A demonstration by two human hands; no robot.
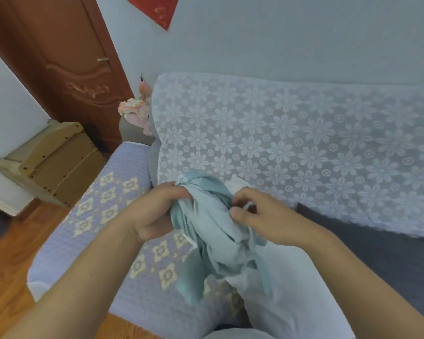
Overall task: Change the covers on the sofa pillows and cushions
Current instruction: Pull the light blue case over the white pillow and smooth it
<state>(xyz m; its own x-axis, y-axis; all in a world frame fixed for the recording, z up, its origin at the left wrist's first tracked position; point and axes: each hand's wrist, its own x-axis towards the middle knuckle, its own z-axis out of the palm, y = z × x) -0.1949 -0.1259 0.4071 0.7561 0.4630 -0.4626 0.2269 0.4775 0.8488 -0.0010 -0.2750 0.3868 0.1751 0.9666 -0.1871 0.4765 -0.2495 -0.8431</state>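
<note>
Cover [213, 231]: thin, limp, light, bunched above the sofa [304, 148] arm.
Left hand [154, 211]: clenches its top edge.
Right hand [262, 216]: pinches a fold.

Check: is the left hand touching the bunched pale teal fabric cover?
Touching. The head view shows the left hand gripping the bunched pale teal fabric cover.

The bunched cover [211, 223] sits between the left hand [154, 211] and right hand [262, 216], above the sofa armrest [103, 216]. The backrest throw [291, 148] lies behind; a wooden shelf [52, 162] stands left, before the door [66, 57].
</note>
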